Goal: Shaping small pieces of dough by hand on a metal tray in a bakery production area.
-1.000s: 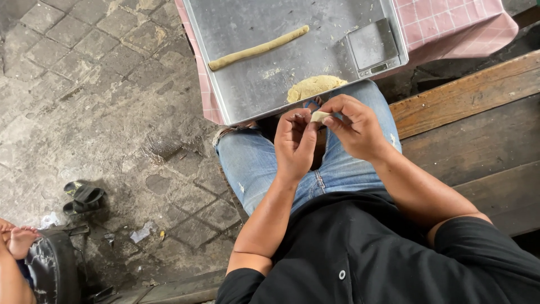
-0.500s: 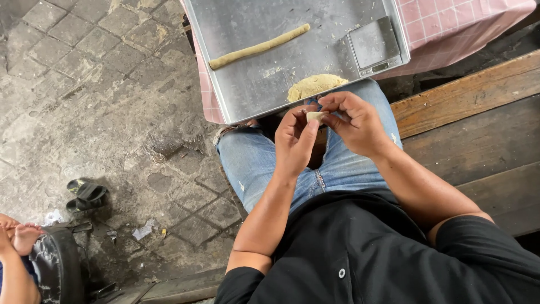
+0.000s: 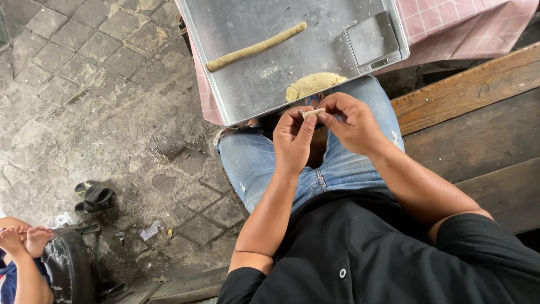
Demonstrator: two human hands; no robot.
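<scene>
My left hand (image 3: 292, 141) and my right hand (image 3: 351, 121) meet over my lap, in blue jeans. Both pinch a small pale piece of dough (image 3: 313, 113) between the fingertips. Just beyond the hands lies a metal tray (image 3: 247, 90) resting on a pink checked cloth. On the tray are a long thin roll of dough (image 3: 256, 47) and a flattened lump of dough (image 3: 313, 85) near the front rim. A small digital scale (image 3: 372, 42) sits at the tray's right end.
A wooden bench (image 3: 478, 129) runs along my right side. Grey paving stones (image 3: 84, 101) cover the ground at left, with a pair of dark sandals (image 3: 93, 198) and scraps of litter. Another person's bare feet (image 3: 22, 239) and a black seat show at the lower left.
My hands stay together over my lap, working the small dough piece between the fingers. The tray and the dough on it have not moved.
</scene>
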